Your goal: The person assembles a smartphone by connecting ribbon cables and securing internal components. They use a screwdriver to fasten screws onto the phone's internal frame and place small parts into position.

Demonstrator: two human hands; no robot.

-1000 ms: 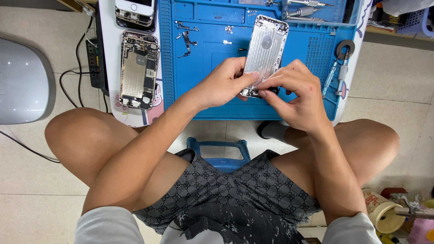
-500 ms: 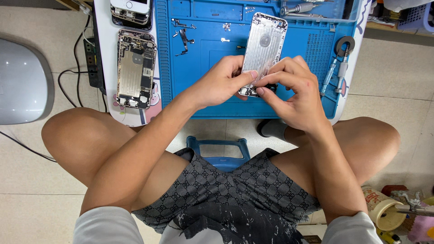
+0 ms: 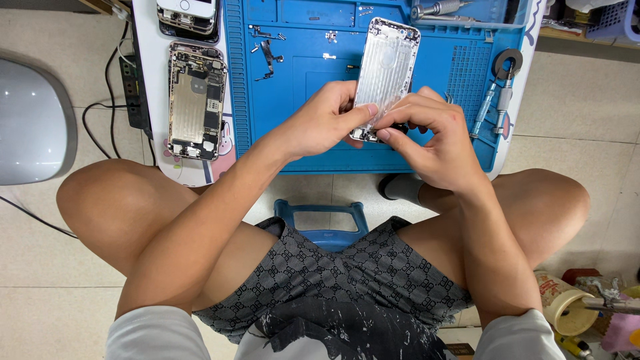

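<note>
The left hand (image 3: 320,123) and right hand (image 3: 433,137) are brought together at the lower end of a silver phone housing (image 3: 385,70), both clamped on it: left thumb and fingers at its bottom left corner, right fingertips pinched on a small dark part at its bottom edge. The housing is held tilted over the blue work mat (image 3: 300,143), upper end pointing away from the body.

Against the two preceding frames, little change is recorded: grip and housing position are kept, and only a slight shift of the fingers at the bottom edge is noted. Work at that edge is judged to be still under way, not finished.

On the mat, small screws and a bracket (image 3: 268,55) are laid out. A second opened phone (image 3: 195,100) is seen left on the white counter (image 3: 150,67); screwdrivers (image 3: 497,93) lie right.
</note>
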